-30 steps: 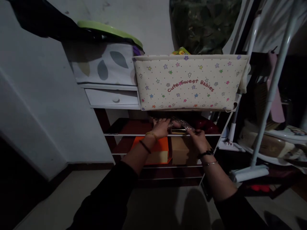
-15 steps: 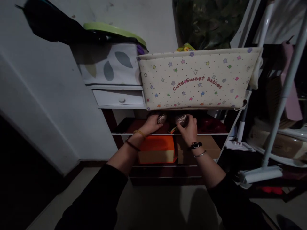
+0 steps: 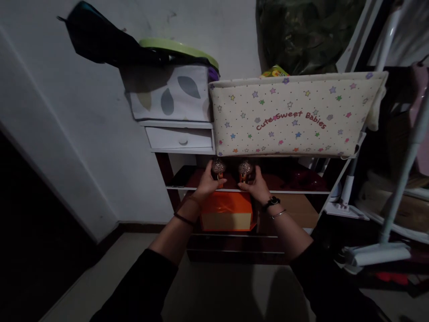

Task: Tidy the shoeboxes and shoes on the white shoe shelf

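Observation:
Two small figurines stand upright side by side on the dark red shelf, under the fabric bin. The left figurine has a sparkly domed top over an orange lower part. Around its side curls my left hand, thumb across the front. A matching glittery top caps the right figurine, whose orange body is partly covered by fingers. My right hand grips that one from the right, thumb low at the front. The finer shape of both figurines is too dark to make out.
Above sits a cream fabric bin with stars, beside a white drawer. An orange box and a brown cardboard box rest below. Dark red shiny things lie to the right. A mop leans nearby.
Both figurines have gone from tilted, mostly tops showing, to upright with orange fronts visible. My hands have turned with them. The scene has shifted rightward in view.

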Demonstrator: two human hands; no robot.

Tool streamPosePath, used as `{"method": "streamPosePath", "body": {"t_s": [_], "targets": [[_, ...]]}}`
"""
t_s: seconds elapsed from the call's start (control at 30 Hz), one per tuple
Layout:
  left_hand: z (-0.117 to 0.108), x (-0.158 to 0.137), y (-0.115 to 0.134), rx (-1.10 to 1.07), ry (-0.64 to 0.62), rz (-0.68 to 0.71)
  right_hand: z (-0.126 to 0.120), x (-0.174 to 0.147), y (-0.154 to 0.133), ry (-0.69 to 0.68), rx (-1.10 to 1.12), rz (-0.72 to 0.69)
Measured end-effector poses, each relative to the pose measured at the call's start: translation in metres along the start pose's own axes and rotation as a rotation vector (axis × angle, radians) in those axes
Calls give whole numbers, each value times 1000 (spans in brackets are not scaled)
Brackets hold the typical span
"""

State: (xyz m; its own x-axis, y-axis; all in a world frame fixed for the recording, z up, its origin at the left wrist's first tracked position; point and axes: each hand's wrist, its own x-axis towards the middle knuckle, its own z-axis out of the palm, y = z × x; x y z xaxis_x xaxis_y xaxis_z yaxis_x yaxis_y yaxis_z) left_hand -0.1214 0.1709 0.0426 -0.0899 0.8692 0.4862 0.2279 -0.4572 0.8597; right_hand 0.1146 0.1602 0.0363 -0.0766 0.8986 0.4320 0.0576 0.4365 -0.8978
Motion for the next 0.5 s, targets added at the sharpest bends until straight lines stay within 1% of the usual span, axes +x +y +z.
{"method": "streamPosePath", "body": {"t_s": [0.07,0.2,0.37,0.5], "targets": [[1,0,3,-42,0,-60,0,6,-1,3,32,8],[4,0,10,-8,45,-92,6,15,-1,9,131,44],[16,-2,21,-146,-19,-86,10,14,-4,-75,269,82],[25,-4,24,-186,-47,-72,9,13,-4,-126,297,113]]}}
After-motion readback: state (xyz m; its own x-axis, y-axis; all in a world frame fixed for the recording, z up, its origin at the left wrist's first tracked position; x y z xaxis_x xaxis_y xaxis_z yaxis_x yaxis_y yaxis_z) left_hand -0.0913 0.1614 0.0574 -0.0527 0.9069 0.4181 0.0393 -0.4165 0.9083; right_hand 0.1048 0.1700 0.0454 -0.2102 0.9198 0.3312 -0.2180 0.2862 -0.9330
